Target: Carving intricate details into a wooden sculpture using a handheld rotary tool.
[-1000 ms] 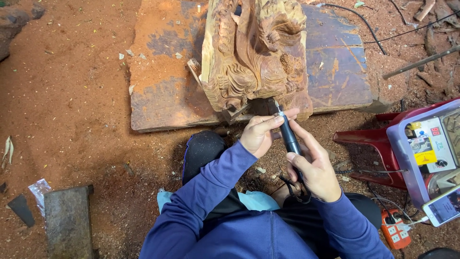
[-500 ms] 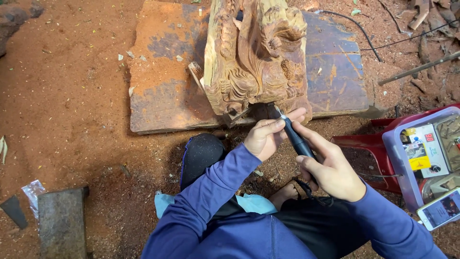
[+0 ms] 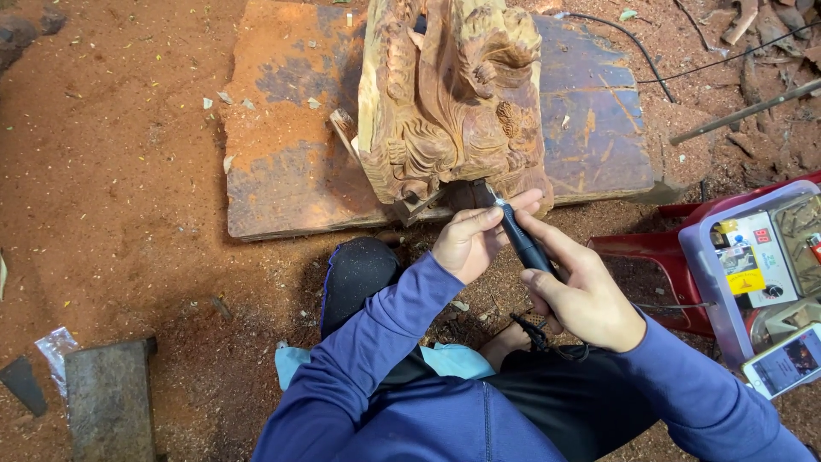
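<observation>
The head view looks down on a person in a blue long-sleeved top seated on reddish, sawdust-covered ground. The right hand (image 3: 581, 295) grasps a slim black pen-shaped rotary tool (image 3: 523, 241), its fingers wrapped round the rear part of the barrel. The tool's long axis runs on a diagonal from lower right to upper left; its tip points up and left, at the lower edge of a pale brown carved wooden sculpture (image 3: 449, 98). The left hand (image 3: 470, 239) sits just beside the tool's front end, its fingers curled and closed against the barrel near the tip, steadying it. The very tip is small and lies in shadow under the carving, so whether it touches the wood cannot be told. A thin black cord (image 3: 547, 338) leaves the tool's rear below the right hand, and most of it is hidden by the hand and lap.

The sculpture stands on a flat, worn wooden slab (image 3: 282, 162) dusted with red powder; its top is cut off by the upper edge. At right, a clear plastic box with a grey control unit (image 3: 757, 265) is partly cut off, resting on a red plastic stool (image 3: 654, 252), with a white smartphone (image 3: 787, 361) near the edge. At lower left lies a dark rectangular wooden block (image 3: 111, 402).
</observation>
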